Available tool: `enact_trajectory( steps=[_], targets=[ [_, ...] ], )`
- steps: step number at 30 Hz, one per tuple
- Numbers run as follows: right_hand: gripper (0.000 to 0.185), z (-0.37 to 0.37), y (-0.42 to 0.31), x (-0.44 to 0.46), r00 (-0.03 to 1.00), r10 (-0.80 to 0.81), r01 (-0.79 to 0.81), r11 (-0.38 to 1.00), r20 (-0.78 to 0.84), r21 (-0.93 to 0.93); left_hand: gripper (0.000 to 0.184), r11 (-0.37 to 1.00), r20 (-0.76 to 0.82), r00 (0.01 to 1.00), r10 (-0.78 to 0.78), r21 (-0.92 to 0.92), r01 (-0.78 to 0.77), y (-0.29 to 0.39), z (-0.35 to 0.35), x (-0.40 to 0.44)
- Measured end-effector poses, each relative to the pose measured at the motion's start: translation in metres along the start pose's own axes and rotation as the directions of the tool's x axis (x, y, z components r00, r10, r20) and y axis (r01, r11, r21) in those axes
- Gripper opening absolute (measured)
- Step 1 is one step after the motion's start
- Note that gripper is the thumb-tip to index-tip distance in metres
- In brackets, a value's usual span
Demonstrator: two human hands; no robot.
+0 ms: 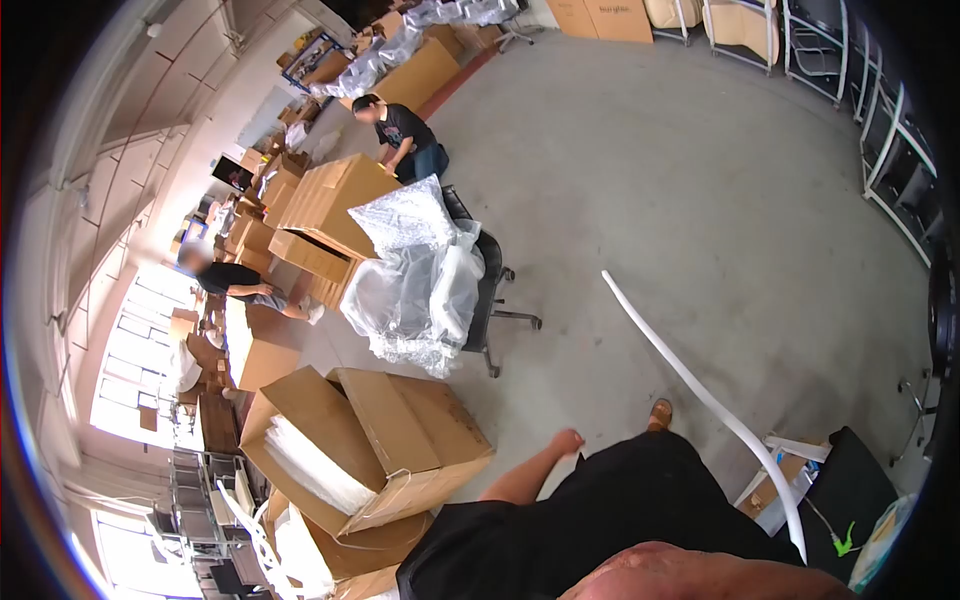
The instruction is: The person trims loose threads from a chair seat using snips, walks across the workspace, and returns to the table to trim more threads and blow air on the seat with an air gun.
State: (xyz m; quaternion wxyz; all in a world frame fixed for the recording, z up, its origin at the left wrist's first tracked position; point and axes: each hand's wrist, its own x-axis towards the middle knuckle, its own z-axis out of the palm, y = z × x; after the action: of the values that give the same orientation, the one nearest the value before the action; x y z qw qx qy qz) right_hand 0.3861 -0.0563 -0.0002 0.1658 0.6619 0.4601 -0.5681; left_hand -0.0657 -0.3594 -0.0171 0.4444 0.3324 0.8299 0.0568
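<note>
My left hand [567, 442] hangs beside my dark clothing, its fingers curled in, with nothing visible in it. It is nearest to the large open carton [430, 420] on my left. My right arm crosses the bottom edge of the view, and the hand itself is out of sight. A long, slightly curved white strip [690, 380] rises from beside that arm and reaches out over the grey floor. Whether my right hand holds its lower end is hidden.
An office chair [490, 290] carries bubble-wrapped pieces [410, 270]. Behind it stand stacked cartons [340, 205]. One person [405, 135] crouches there; another person [235, 280] is farther left. Chair frames [895, 160] line the right side. A black panel [850, 480] stands near my right.
</note>
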Motion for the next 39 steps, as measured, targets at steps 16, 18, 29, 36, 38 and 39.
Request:
enact_trajectory(
  steps=[16, 18, 29, 36, 38, 39],
  targets=[
    [0.028, 0.139, -0.298, 0.066, 0.723, -0.626, 0.68, 0.719, 0.292, -0.144, 0.031, 0.996, 0.0, 0.999, 0.05, -0.08, -0.049, 0.088, -0.1, 0.1],
    [0.029, 0.155, -0.291, 0.096, 0.7, -0.638, 0.709, 0.676, 0.321, -0.202, 0.032, 0.991, -0.034, 0.998, 0.048, -0.123, -0.051, 0.079, -0.122, 0.122],
    [0.024, 0.021, -0.425, 0.227, 0.952, -0.012, -0.076, 0.959, 0.306, 0.274, 0.026, 0.996, -0.181, 0.98, -0.083, 0.025, 0.089, 0.005, -0.325, 0.271],
    [0.026, 0.071, -0.553, 0.156, 0.985, -0.15, 0.148, 0.989, 0.09, 0.023, 0.031, 0.934, 0.002, 1.0, -0.004, 0.356, 0.003, -0.062, -0.336, 0.308],
    [0.027, 0.085, -0.578, 0.162, 0.978, -0.112, 0.118, 0.993, 0.176, -0.02, 0.033, 0.956, 0.042, 0.955, -0.292, 0.0, 0.292, -0.058, -0.329, 0.322],
    [0.027, 0.087, -0.593, 0.158, 0.974, -0.143, 0.17, 0.974, 0.174, -0.152, 0.035, 0.826, 0.137, 0.867, -0.479, -0.266, 0.498, -0.036, -0.339, 0.312]
  ],
)
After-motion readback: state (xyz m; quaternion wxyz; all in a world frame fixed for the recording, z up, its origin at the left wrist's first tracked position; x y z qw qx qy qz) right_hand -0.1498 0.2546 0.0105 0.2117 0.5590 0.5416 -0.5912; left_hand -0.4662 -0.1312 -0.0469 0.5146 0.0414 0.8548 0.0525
